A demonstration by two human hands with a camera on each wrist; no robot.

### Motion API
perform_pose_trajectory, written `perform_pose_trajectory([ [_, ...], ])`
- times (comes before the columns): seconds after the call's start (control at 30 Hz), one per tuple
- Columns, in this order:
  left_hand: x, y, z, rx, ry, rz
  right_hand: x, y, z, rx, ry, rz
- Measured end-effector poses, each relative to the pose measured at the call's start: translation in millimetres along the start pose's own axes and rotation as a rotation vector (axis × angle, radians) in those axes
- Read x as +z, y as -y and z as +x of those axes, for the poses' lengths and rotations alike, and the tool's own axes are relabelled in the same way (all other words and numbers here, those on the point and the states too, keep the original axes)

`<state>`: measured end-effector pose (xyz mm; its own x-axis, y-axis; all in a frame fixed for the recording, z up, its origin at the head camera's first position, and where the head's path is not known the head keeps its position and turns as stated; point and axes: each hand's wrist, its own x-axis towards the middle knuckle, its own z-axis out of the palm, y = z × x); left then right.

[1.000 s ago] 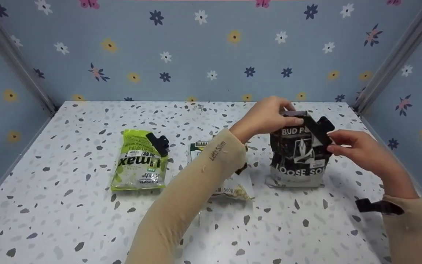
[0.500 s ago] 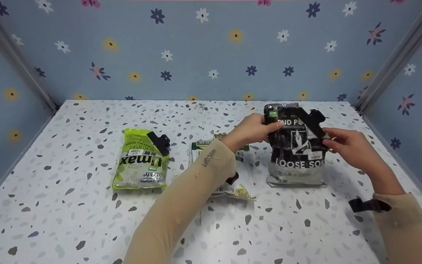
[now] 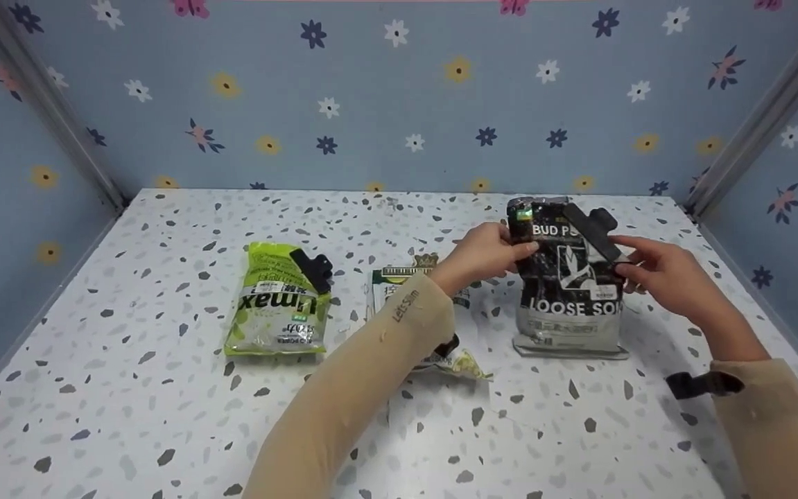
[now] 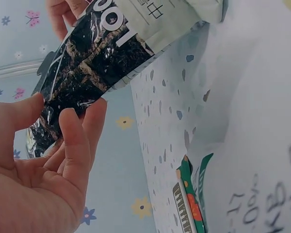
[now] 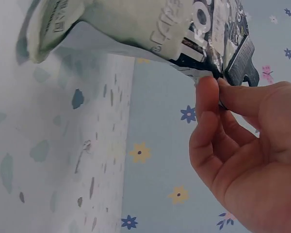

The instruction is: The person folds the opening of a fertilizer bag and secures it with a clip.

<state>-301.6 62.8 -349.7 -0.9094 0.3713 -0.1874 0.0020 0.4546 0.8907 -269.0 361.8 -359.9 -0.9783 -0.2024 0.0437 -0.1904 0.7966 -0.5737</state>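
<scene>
A black and grey bag of loose soil (image 3: 544, 277) stands upright on the right of the table. A black bag clip (image 3: 596, 234) sits slantwise across its upper right corner. My left hand (image 3: 478, 258) grips the bag's upper left side, thumb on the front; in the left wrist view the fingers of that hand (image 4: 43, 165) curl round the dark end. With the thumb and index finger of my right hand (image 3: 676, 277) I pinch the bag's right edge by the clip's lower end. The right wrist view shows this hand (image 5: 247, 141) pinching just beside the clip (image 5: 240, 60).
A green and white bag (image 3: 277, 326) with its own black clip (image 3: 312, 270) lies at the left. Partly hidden under my left sleeve (image 3: 371, 353) is a white bag (image 3: 468, 322) with a green top. A flowered blue wall (image 3: 399, 90) closes off the table's back.
My left hand has slid from the bag's top down to its left side, baring the top and a small green label. The right hand keeps its pinch by the clip and has lowered slightly.
</scene>
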Motion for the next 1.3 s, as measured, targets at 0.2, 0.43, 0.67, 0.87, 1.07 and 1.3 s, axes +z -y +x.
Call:
perform_pose_trajectory([
  [0.2, 2.0, 4.7, 1.4, -0.024, 0.033, 0.028, 3.1, 0, 8, 0.064, 0.061, 0.003],
  [0.43, 5.8, 8.2, 3.8, -0.071, 0.000, 0.023, 4.2, -1, 16, 0.077, 0.119, 0.012],
  [0.67, 10.2, 12.4, 3.7, -0.164, 0.032, -0.029, 9.5, -7, 16, 0.087, 0.235, 0.014],
  [0.87, 10.9, 18.8, 8.3, -0.199, 0.116, -0.068, 13.8, -11, 18, 0.074, 0.293, 0.024],
  [1.07, 6.7, 28.9, 15.2, -0.265, 0.288, -0.190, 19.6, -18, 21, 0.098, 0.352, 0.030],
  [1.3, 10.9, 24.3, 10.9, -0.232, 0.206, -0.069, 23.2, -21, 21, 0.066, 0.302, -0.030],
])
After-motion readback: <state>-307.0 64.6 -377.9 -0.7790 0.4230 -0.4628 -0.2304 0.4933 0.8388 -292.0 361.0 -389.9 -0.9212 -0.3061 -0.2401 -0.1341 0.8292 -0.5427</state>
